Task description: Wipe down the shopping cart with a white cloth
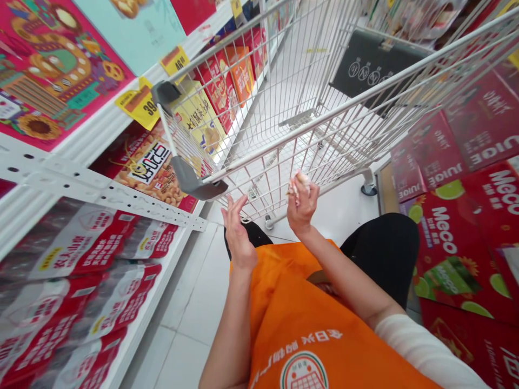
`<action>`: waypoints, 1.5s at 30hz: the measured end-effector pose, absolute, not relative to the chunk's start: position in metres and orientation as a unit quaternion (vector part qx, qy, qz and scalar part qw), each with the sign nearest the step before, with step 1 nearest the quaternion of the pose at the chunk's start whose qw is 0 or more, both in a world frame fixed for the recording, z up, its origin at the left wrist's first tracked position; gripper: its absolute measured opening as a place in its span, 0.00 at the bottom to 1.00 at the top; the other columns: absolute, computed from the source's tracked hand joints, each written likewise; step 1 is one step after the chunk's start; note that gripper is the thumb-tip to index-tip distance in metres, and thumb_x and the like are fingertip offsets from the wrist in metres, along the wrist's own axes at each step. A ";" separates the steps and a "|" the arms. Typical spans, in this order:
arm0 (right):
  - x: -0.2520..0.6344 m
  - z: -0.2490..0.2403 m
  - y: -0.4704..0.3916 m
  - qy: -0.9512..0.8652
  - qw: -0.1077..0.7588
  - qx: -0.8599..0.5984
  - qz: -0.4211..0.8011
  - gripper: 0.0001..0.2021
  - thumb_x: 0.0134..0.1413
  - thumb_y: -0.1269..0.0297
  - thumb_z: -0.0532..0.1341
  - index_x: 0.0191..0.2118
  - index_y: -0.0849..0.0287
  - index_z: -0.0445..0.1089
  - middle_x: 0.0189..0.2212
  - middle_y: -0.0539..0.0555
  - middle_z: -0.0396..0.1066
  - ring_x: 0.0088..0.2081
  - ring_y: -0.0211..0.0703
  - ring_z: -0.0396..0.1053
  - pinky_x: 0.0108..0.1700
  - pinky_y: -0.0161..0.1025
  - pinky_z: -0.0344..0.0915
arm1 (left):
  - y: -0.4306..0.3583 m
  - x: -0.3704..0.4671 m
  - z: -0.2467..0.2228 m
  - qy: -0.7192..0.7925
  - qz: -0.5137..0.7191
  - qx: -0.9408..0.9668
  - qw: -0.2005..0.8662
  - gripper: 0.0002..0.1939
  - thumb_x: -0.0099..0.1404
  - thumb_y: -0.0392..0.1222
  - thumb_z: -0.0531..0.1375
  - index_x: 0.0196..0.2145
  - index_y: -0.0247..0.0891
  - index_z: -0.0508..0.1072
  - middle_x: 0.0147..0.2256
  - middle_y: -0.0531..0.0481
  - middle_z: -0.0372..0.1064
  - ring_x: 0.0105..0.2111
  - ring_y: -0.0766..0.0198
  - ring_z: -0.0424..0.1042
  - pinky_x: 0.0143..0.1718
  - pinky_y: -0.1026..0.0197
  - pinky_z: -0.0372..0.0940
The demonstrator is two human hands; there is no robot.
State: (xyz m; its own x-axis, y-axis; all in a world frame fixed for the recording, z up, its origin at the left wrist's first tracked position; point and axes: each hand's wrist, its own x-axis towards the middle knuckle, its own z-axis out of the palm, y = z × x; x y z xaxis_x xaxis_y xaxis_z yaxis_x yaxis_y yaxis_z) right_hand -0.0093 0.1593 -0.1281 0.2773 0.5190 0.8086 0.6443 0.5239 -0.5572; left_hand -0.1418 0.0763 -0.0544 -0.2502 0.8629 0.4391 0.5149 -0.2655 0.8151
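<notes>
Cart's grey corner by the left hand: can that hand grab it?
Probably yes: the left hand looks open and empty, close to the grey corner, and I see nothing blocking the way.

The wad (299,183) is white and pink, the apron (284,302) orange — white-lettered — and the cart's wire (310,125) pale grey.
</notes>
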 end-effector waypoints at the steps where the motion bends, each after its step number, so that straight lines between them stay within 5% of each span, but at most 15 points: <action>1: -0.008 -0.129 0.159 -0.600 0.632 -0.488 -0.050 0.18 0.68 0.65 0.54 0.59 0.57 0.71 0.51 0.64 0.71 0.51 0.47 0.73 0.51 0.42 0.76 | 0.075 -0.141 -0.055 0.586 0.539 0.586 0.151 0.37 0.76 0.63 0.34 0.63 0.44 0.69 0.63 0.44 0.68 0.73 0.55 0.51 0.75 0.46 0.30; 7: -0.010 -0.119 0.148 -0.729 0.550 -0.397 -0.096 0.16 0.68 0.66 0.55 0.53 0.52 0.76 0.50 0.60 0.69 0.51 0.44 0.72 0.51 0.38 0.76 | 0.076 -0.139 -0.059 0.565 0.548 0.597 0.155 0.34 0.77 0.61 0.37 0.60 0.41 0.72 0.62 0.40 0.67 0.72 0.53 0.52 0.73 0.48 0.47; 12: -0.004 -0.100 0.168 -0.659 0.584 -0.448 -0.152 0.14 0.69 0.61 0.56 0.50 0.53 0.78 0.51 0.61 0.70 0.54 0.51 0.67 0.56 0.49 0.73 | 0.078 -0.145 -0.060 0.554 0.557 0.597 0.164 0.35 0.77 0.61 0.35 0.58 0.42 0.74 0.61 0.41 0.68 0.72 0.54 0.54 0.72 0.48 0.49; 18: 0.007 -0.103 0.160 -0.726 0.556 -0.364 -0.175 0.15 0.70 0.68 0.53 0.51 0.57 0.77 0.46 0.60 0.76 0.49 0.45 0.70 0.49 0.44 0.75 | 0.078 -0.146 -0.059 0.555 0.544 0.610 0.158 0.32 0.78 0.58 0.37 0.58 0.41 0.74 0.60 0.41 0.69 0.71 0.54 0.56 0.71 0.48 0.52; 27: -0.007 -0.107 0.154 -0.772 0.538 -0.310 -0.134 0.18 0.65 0.70 0.63 0.59 0.53 0.72 0.51 0.56 0.80 0.58 0.44 0.72 0.58 0.43 0.73 | 0.071 -0.148 -0.062 0.623 0.578 0.526 0.017 0.32 0.78 0.57 0.39 0.51 0.38 0.78 0.51 0.41 0.72 0.64 0.55 0.66 0.67 0.50 0.57; 34: -0.022 -0.100 0.150 -0.764 0.559 -0.314 -0.072 0.17 0.67 0.66 0.61 0.58 0.50 0.73 0.56 0.55 0.78 0.60 0.46 0.72 0.62 0.47 0.72 | 0.069 -0.162 -0.072 0.606 0.597 0.517 0.092 0.33 0.78 0.58 0.38 0.57 0.38 0.74 0.57 0.39 0.70 0.66 0.55 0.65 0.66 0.52 0.61; 40: -0.030 -0.103 0.141 -0.771 0.538 -0.314 -0.129 0.11 0.68 0.68 0.60 0.51 0.56 0.77 0.49 0.57 0.81 0.55 0.45 0.75 0.54 0.45 0.77 | 0.071 -0.161 -0.074 0.568 0.645 0.478 0.183 0.34 0.75 0.65 0.42 0.59 0.38 0.69 0.60 0.36 0.68 0.67 0.53 0.64 0.68 0.51 0.60; 45: -0.047 -0.088 0.141 -0.793 0.530 -0.269 -0.133 0.16 0.68 0.66 0.60 0.58 0.52 0.72 0.55 0.54 0.79 0.60 0.43 0.72 0.61 0.44 0.72 | 0.074 -0.157 -0.081 0.526 0.697 0.447 0.193 0.35 0.72 0.70 0.45 0.60 0.41 0.65 0.61 0.36 0.66 0.64 0.54 0.67 0.67 0.51 0.61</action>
